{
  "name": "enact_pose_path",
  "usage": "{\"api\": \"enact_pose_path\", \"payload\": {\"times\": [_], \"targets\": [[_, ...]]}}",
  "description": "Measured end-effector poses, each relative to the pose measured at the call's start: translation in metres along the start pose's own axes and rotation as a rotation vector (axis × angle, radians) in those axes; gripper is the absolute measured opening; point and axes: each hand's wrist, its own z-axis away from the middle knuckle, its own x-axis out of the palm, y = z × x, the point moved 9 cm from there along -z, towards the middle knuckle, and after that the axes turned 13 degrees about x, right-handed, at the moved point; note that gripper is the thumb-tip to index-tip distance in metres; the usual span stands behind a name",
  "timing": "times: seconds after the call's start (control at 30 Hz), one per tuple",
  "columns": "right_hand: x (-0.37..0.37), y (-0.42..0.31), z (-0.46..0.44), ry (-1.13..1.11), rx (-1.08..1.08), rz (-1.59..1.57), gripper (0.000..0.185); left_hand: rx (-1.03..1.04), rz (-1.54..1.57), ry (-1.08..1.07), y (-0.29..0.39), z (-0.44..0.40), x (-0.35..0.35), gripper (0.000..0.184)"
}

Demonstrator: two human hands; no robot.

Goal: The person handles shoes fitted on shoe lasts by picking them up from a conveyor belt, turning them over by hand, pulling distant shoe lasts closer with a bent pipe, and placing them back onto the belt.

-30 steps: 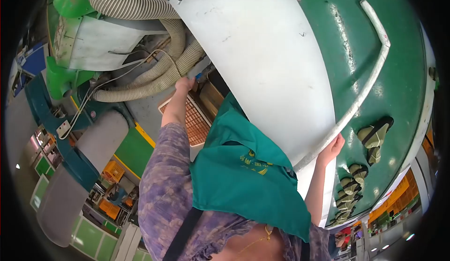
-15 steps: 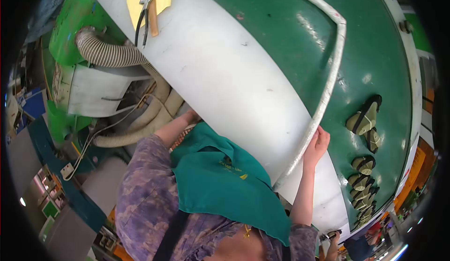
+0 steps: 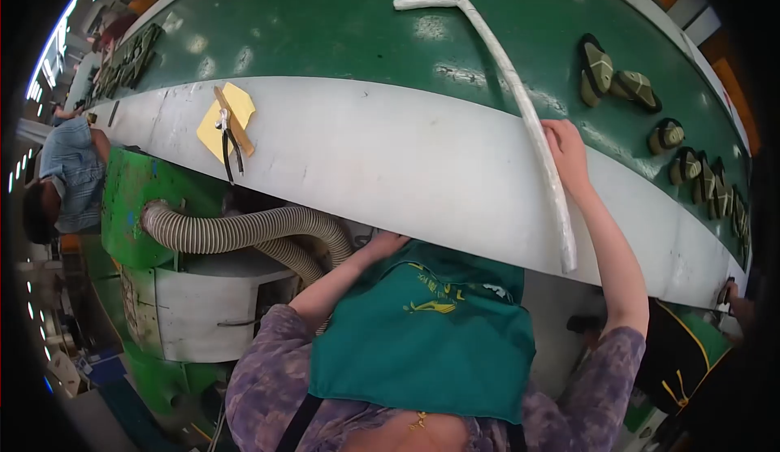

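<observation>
A long white bent pipe [image 3: 520,95], rough as if wrapped, runs across the pale worktop [image 3: 366,147], its lower end near the edge by me. My right hand [image 3: 568,153] is beside the pipe's right side, fingers loosely bent with their tips close against it. The pipe hides part of the fingertips, and whether they touch it I cannot tell. My left hand [image 3: 385,246] lies at the worktop's near edge, fingers stretched out and holding nothing visible. Pincers [image 3: 225,131] and a wooden-handled tool [image 3: 236,123] lie on yellow paper [image 3: 210,134] farther left.
Beyond the worktop is a green belt [image 3: 325,38] carrying several olive-and-black shoes [image 3: 596,70] at the right. A green machine [image 3: 134,208] with a ribbed hose [image 3: 236,231] stands left below the worktop. A person [image 3: 71,164] sits at far left, and another's hand [image 3: 738,302] shows at far right.
My view has turned, so the pipe and worktop appear rotated. My right hand is a little farther from the pipe's near end. My left hand shows more clearly at the worktop edge.
</observation>
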Motion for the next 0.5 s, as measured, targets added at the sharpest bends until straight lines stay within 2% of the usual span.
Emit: {"api": "enact_pose_path", "payload": {"times": [0.03, 0.07, 0.1, 0.13, 0.17, 0.2, 0.23, 0.33, 0.37, 0.43, 0.47, 0.5], "targets": [[-0.003, -0.003, -0.005, 0.024, -0.035, -0.006, 0.019, -0.133, 0.014, -0.11, 0.04, 0.006, -0.016, 0.049], [-0.003, -0.003, -0.01, -0.005, -0.043, -0.031, 0.021, -0.153, 0.01, -0.166, 0.052, 0.013, -0.022, 0.051], [-0.001, 0.001, -0.011, -0.036, -0.051, -0.058, 0.023, -0.117, -0.123, -0.197, 0.078, 0.015, -0.04, 0.048], [0.002, 0.008, -0.012, -0.073, -0.055, -0.085, 0.026, 0.002, -0.2, -0.119, 0.09, 0.021, -0.052, 0.045], [0.004, 0.028, -0.016, -0.161, 0.04, -0.175, 0.038, 0.076, -0.239, -0.089, 0.125, 0.023, -0.073, 0.039], [-0.012, 0.038, -0.013, -0.067, 0.048, -0.282, 0.047, 0.268, -0.242, -0.036, 0.171, 0.025, -0.095, 0.036], [-0.038, 0.042, 0.003, -0.006, 0.186, -0.472, 0.046, 0.385, -0.279, 0.002, 0.207, 0.027, -0.113, 0.034], [-0.132, 0.019, 0.097, 0.306, 0.247, -0.531, 0.039, 0.646, -0.39, 0.216, 0.281, 0.033, -0.161, 0.031], [-0.155, 0.035, 0.144, 0.492, 0.247, -0.565, 0.035, 0.7, -0.398, 0.287, 0.294, 0.029, -0.174, 0.032], [-0.179, 0.064, 0.261, 0.934, 0.366, -0.317, 0.028, 0.765, -0.397, 0.4, 0.304, 0.01, -0.195, 0.034], [-0.174, 0.067, 0.308, 1.004, 0.359, -0.269, 0.026, 0.75, -0.451, 0.382, 0.306, -0.005, -0.198, 0.038], [-0.152, 0.08, 0.35, 1.087, 0.567, -0.394, 0.025, 0.669, -0.432, 0.276, 0.294, -0.024, -0.195, 0.045]]}}
